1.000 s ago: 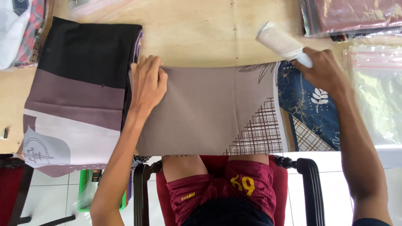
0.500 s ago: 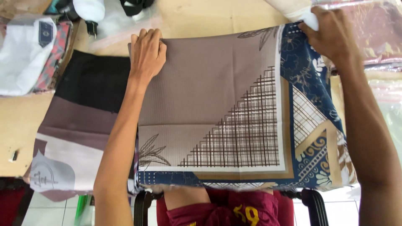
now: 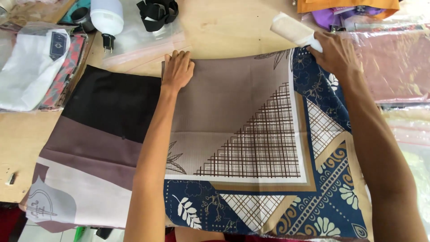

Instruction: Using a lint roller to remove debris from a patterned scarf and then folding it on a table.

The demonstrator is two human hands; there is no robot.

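2 hands: left hand (image 3: 178, 69) fingers flat on patterned scarf (image 3: 251, 143), right hand (image 3: 336, 56) fingers grasping white roll (image 3: 293, 29).

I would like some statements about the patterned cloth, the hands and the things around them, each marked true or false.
1. The left hand lies flat on the grey part of the patterned cloth. True.
2. The right hand is empty. False: it holds a white roll at the cloth's far right corner.
3. The patterned cloth has a dark blue border with leaf shapes. True.
4. A red cloth lies to the left of the patterned one. False: that cloth is black, mauve and pale.
5. A white plastic bottle stands at the far edge of the wooden table. True.
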